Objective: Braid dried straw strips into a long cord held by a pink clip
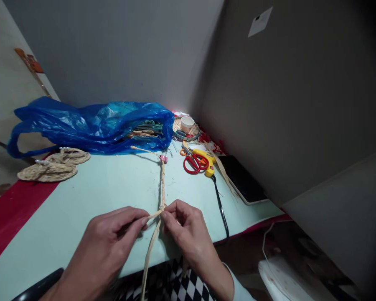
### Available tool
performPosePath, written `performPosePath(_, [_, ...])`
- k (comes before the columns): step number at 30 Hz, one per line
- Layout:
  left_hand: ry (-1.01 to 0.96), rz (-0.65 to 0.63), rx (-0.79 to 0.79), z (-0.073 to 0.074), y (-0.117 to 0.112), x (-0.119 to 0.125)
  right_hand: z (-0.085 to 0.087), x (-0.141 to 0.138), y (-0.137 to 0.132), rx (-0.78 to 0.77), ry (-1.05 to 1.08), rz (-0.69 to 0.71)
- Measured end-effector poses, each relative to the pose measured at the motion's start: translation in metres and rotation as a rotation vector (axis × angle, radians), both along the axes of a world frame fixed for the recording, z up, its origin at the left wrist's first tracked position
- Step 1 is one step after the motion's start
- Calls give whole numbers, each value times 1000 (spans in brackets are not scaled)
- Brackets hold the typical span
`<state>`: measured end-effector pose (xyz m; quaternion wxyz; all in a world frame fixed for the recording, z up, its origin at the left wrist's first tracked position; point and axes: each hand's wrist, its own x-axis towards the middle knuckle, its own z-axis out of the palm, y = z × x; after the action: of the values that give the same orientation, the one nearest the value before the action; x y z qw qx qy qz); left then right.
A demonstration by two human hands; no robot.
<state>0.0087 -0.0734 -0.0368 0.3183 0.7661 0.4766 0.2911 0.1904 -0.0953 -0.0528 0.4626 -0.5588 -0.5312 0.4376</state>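
A thin braid of pale straw runs across the light green table top, held at its far end by a small pink clip. My left hand and my right hand both pinch loose straw strands at the braid's near end, fingertips almost touching. The free strands hang down over the table's front edge towards a black-and-white checked cloth.
A blue plastic bag with straw inside lies at the back. Two woven straw mats sit at the left. Red scissors, a yellow glue gun with its black cord, a white cup and a dark tablet lie at the right.
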Motion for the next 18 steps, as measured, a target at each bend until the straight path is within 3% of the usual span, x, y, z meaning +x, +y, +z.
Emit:
performPosePath(4, [143,-153,451,-8,-16,6,2,-2,-2,30,55,1])
performPosePath(7, [277,-197,772,-19,-27,18,5,0,-2,9,78,18])
performPosePath(10, [371,-254,953,-20,-30,23,7,1,-2,-6,91,54])
performPosePath(12, [355,-313,885,-14,-28,20,7,2,-2,-20,88,44])
performPosePath(14, [248,-310,688,-6,-24,14,6,2,-2,-51,117,33])
performPosePath(18, [26,-78,181,4,-9,8,5,4,-2,-70,220,88])
